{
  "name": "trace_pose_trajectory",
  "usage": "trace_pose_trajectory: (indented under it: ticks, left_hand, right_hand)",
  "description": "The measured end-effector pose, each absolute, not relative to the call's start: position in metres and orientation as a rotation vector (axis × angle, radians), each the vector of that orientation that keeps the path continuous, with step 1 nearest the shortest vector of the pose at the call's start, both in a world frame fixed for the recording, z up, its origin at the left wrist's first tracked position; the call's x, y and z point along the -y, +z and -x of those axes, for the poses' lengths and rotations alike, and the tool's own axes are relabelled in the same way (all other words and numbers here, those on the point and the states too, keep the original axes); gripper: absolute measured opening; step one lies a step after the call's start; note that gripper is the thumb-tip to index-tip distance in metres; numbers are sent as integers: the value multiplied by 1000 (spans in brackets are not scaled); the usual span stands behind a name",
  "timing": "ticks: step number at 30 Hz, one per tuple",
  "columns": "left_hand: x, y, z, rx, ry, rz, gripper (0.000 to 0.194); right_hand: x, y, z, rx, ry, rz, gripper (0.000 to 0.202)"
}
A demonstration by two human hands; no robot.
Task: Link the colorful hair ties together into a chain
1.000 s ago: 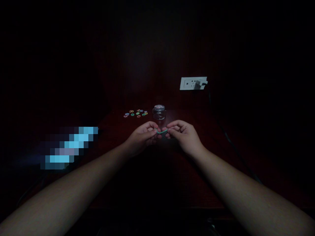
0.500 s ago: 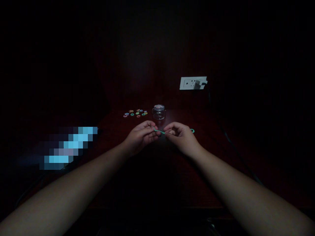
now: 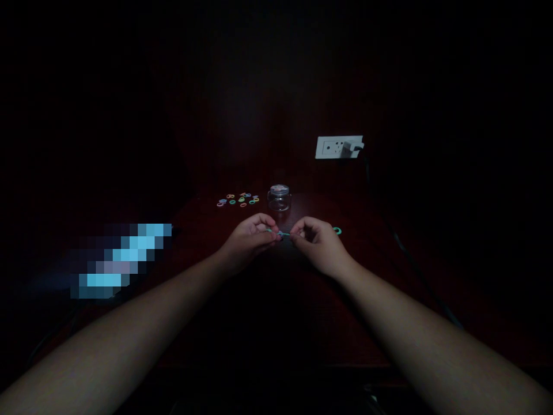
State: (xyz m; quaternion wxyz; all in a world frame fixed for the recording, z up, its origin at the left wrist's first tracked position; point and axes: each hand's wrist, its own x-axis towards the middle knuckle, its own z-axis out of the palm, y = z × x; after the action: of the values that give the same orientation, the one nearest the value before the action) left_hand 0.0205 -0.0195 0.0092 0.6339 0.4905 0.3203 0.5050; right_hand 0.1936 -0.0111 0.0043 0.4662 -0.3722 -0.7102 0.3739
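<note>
My left hand [image 3: 247, 241] pinches one end of a thin green hair tie [image 3: 286, 234] between thumb and fingers. The other end is in the closed fingertips of my right hand [image 3: 322, 243], so the tie stretches across the short gap between both hands. By the left fingertips there is a small pale purplish spot, too small to make out. Another green hair tie [image 3: 337, 230] lies on the table just past my right hand, partly hidden by it. Beyond my hands stands a clear lidded jar [image 3: 279, 200].
Several small coloured hair ties [image 3: 241, 199] lie spread left of the jar. A wall socket [image 3: 339, 147] with a white plug is at the back right, and a dark cable [image 3: 404, 249] runs down the right side. A pixelated bright screen [image 3: 125, 259] sits at the left.
The left fingers have closed in further, with the thumb now nearer the right fingertips. The green hair tie looks straighter between the hands. The jar and loose ties stay put.
</note>
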Motion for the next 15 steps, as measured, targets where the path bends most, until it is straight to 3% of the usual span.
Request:
trace_pose_trajectory:
  ticks: [15]
  left_hand:
    - [15, 4, -21, -762, 1157, -1273, 27]
  right_hand:
    - [9, 2, -193, 1792, 910, 919, 10]
